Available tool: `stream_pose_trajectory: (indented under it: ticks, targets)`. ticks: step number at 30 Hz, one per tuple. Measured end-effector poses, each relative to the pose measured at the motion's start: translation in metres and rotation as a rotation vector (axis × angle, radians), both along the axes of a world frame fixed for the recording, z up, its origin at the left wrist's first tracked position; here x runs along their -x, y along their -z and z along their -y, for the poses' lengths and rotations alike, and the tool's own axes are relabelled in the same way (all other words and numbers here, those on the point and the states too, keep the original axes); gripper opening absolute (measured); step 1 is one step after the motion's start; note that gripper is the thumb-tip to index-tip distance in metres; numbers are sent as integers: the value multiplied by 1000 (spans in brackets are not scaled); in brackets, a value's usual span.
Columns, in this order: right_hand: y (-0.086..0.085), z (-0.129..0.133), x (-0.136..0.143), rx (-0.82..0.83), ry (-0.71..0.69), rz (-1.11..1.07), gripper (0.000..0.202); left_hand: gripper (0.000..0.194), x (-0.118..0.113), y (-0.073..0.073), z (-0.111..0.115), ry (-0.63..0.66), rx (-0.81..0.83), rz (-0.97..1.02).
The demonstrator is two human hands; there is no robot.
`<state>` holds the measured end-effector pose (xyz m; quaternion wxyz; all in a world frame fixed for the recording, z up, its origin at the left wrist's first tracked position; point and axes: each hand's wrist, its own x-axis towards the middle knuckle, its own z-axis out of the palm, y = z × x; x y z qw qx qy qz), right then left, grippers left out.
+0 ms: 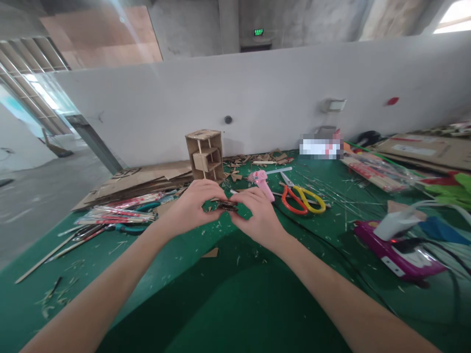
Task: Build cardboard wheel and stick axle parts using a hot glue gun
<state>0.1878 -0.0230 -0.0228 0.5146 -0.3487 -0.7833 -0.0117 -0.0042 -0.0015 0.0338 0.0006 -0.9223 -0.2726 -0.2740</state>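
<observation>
Between the fingertips of both hands is a small dark brown piece (227,206), mostly covered by the fingers; its kind I cannot make out. My left hand (200,203) pinches it from the left and my right hand (255,211) from the right, the two hands nearly touching over the green table (235,304). Just behind them stands an upright cardboard shelf model (206,154) with several compartments. A pink glue gun (263,184) lies beyond my right hand, a clear glue stick in its back. Scissors (303,196) with orange and yellow handles rest to its right.
At left lie cardboard sheets (147,184), wrapped sticks (117,211) and teal-handled pliers (134,228). Cardboard scraps (257,161) line the white partition (176,113). A purple power strip (399,252) with plugs and cables sits at right, near packaged sticks (379,171).
</observation>
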Motion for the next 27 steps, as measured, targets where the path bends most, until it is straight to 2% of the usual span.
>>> stream_pose_trajectory:
  ticks: [27]
  targets:
    - [0, 1, 0, -15, 24, 17, 21, 14, 0, -2, 0, 31, 5, 20]
